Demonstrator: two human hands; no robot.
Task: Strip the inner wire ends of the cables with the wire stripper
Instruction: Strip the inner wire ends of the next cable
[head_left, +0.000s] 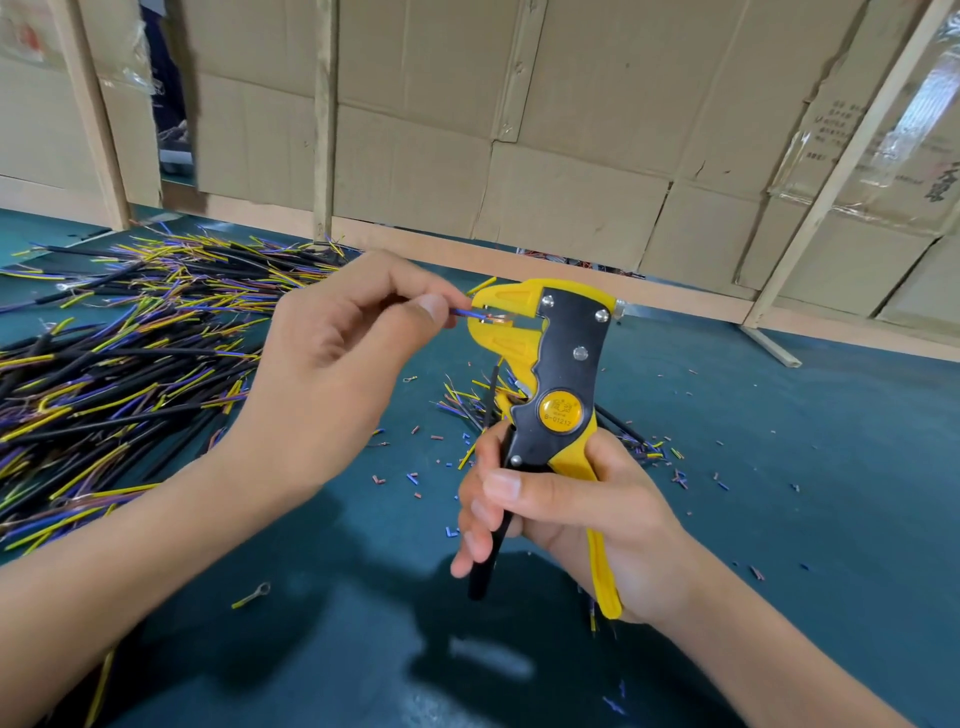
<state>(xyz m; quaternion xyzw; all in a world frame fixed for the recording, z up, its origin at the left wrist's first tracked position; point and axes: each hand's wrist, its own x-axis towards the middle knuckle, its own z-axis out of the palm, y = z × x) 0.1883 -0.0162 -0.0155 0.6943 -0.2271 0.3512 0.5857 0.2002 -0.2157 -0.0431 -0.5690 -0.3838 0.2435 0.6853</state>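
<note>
Over teal table (779, 467), blue wire (467, 313) (copper bared) enters stripper (558, 364)

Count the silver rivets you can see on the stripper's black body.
4: two up top by the yellow head, one mid-body, one low above the right hand's fingers. The hand may hide others.
</note>
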